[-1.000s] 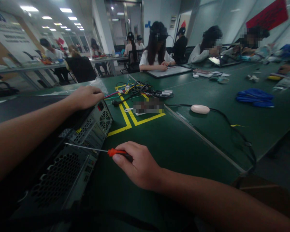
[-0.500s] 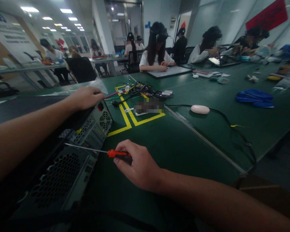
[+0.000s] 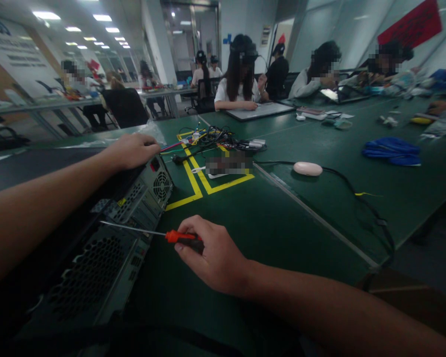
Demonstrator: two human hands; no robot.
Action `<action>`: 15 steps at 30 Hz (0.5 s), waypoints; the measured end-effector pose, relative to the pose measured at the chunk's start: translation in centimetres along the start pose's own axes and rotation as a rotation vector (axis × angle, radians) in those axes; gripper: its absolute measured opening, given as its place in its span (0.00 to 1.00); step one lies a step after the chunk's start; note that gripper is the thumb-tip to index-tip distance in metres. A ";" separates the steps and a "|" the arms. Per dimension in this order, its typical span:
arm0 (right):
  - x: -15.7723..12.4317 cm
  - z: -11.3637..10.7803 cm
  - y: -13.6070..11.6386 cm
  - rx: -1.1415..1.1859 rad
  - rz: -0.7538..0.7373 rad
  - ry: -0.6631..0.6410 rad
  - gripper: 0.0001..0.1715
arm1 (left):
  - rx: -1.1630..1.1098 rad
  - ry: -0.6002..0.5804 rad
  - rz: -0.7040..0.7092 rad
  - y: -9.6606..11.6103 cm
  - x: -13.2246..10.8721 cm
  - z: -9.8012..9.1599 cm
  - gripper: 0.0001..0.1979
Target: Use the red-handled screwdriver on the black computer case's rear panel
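A computer case lies at the left, its metal back panel with round vent and honeycomb grille turned toward the middle. My left hand rests on the top edge near the far corner, fingers curled over it; whether they hold anything is hidden. In my right hand is a screwdriver with an orange and black handle. Its long thin shaft points left, and the tip is at the panel's upper edge above the grille.
Beyond the case, tangled black cables lie by yellow tape on the green table. A pale oval object touches a black cord. Blue cloth lies right. Several people sit across the table.
My hands and the screwdriver have hardly moved. Across the table, a person in white has raised one hand from the flat panel.
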State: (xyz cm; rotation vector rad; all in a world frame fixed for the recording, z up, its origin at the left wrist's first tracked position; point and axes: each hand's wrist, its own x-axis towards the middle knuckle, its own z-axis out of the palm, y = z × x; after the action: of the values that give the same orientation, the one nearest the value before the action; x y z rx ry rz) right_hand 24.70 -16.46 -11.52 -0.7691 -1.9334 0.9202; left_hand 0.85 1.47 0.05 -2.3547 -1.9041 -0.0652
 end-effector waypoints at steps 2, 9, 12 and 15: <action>0.0 0.0 0.0 -0.002 0.001 -0.001 0.06 | -0.001 0.003 0.001 0.0 0.0 0.0 0.35; 0.1 -0.1 -0.1 -0.003 0.010 -0.002 0.06 | -0.007 -0.008 -0.017 -0.1 0.1 0.0 0.34; 0.0 -0.1 0.0 0.007 0.009 -0.005 0.07 | 0.013 -0.013 -0.018 0.0 0.1 -0.1 0.34; 0.0 0.0 0.0 0.014 0.007 0.006 0.07 | 0.017 -0.010 -0.016 0.1 0.1 0.0 0.34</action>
State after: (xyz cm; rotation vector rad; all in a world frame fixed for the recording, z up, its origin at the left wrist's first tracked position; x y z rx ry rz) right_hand 24.72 -16.44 -11.48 -0.7696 -1.9181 0.9339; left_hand 0.94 1.55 0.07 -2.3344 -1.9201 -0.0386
